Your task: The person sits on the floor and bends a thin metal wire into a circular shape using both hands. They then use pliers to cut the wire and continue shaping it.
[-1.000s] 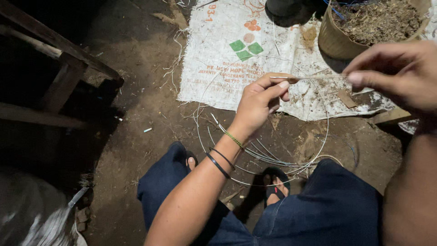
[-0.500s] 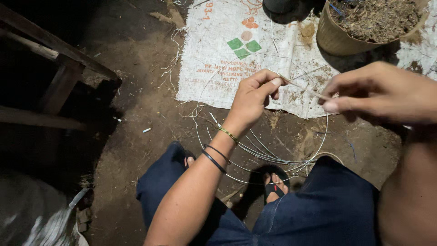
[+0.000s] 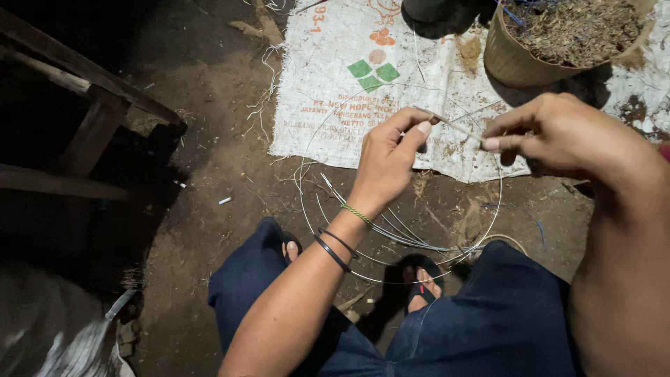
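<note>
- A thin strip [image 3: 453, 124] ran between the two hands, pinched at one end by the left hand [image 3: 387, 157] and at the other by the right hand [image 3: 558, 136]; both were closed on it, held a short way apart above the ground.
- A second earlier the right hand had been higher and further off with the strip nearly level; it had since come down and inward, so the strip looked drawn tighter and shorter between the fingers.
- Below the hands lay a coil of wire hoops [image 3: 405, 230], its far arc rising just behind the strip.
- Beyond the hands a white woven sack [image 3: 349, 105] covered the dirt, with a basket of dry scraps [image 3: 558, 42] past the right hand.
- Left of the left hand stood a wooden frame [image 3: 91, 132], well apart; bare earth lay between, and the person's knees crowded the near side.
</note>
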